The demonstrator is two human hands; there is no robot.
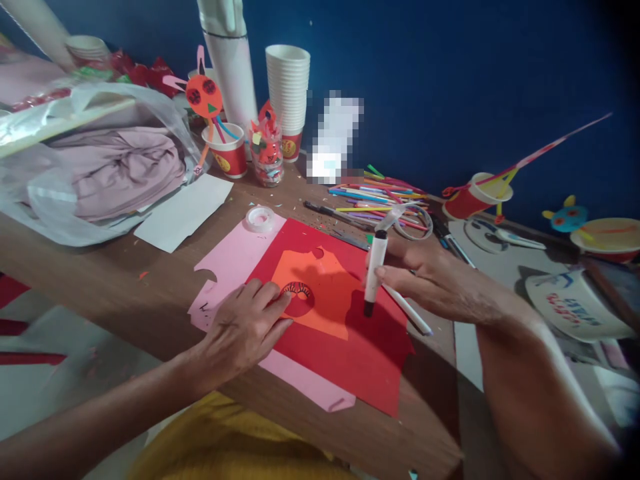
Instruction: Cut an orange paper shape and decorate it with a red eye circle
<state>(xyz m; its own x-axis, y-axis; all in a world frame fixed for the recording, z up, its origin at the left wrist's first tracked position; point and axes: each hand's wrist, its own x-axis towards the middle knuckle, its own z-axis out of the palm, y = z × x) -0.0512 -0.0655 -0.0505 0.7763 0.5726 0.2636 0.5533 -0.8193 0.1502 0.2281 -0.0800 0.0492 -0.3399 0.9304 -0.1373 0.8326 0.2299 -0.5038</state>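
Observation:
My right hand (420,277) grips a white marker (374,273) with dark ends, holding it nearly upright over the right side of the papers. On the left, my left hand (250,317) rests with thumb and forefinger apart, fingertips at the edge of a round red patch (299,308) with black lash-like strokes. Whether that patch is a separate piece or a hole cannot be told. Around it is an orange paper (327,283) with a ragged outline, lying on a red sheet (370,367). Underneath is a pink sheet (255,250). Below my right hand lies a white pen (409,312).
Colourful sticks (380,200) are heaped behind the papers, near a clear tape roll (415,222). Along the wall stand stacked paper cups (288,87), a white bottle (233,80) and a cup (231,157) holding an orange paper face (203,97). A plastic bag (100,167) lies left.

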